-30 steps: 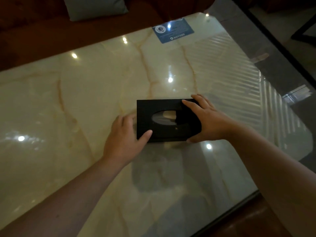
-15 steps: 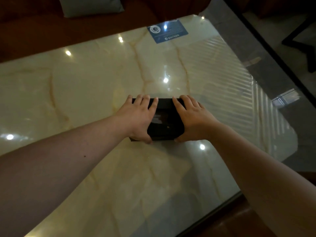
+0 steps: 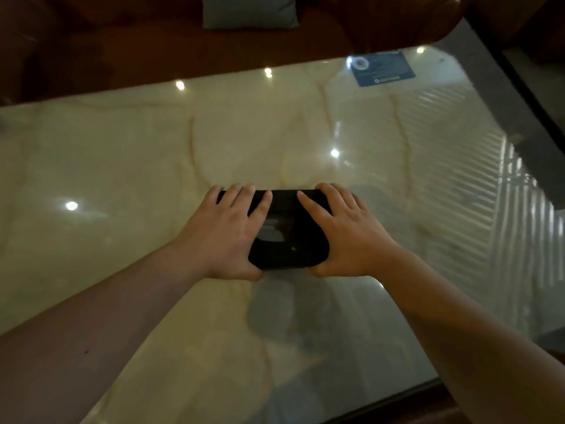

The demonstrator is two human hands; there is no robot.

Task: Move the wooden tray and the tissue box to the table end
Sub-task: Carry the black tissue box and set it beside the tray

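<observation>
The black tissue box point(image 3: 287, 237) sits on the glossy marble table point(image 3: 153, 166), near its middle. My left hand point(image 3: 226, 237) clasps the box's left end, fingers over the top and thumb at the near edge. My right hand point(image 3: 345, 237) clasps the right end the same way. Between the hands the box's oval opening shows a pale tissue. No wooden tray is in view.
A blue printed card point(image 3: 382, 68) lies at the table's far right corner. Behind the table stands a dark red sofa point(image 3: 153, 50) with a grey cushion point(image 3: 249, 12). The table's near edge runs at the lower right, its right end by a dark floor strip.
My left hand moved from beside the box onto its left end, so both hands now clasp it. The view has swung so the card sits farther right.
</observation>
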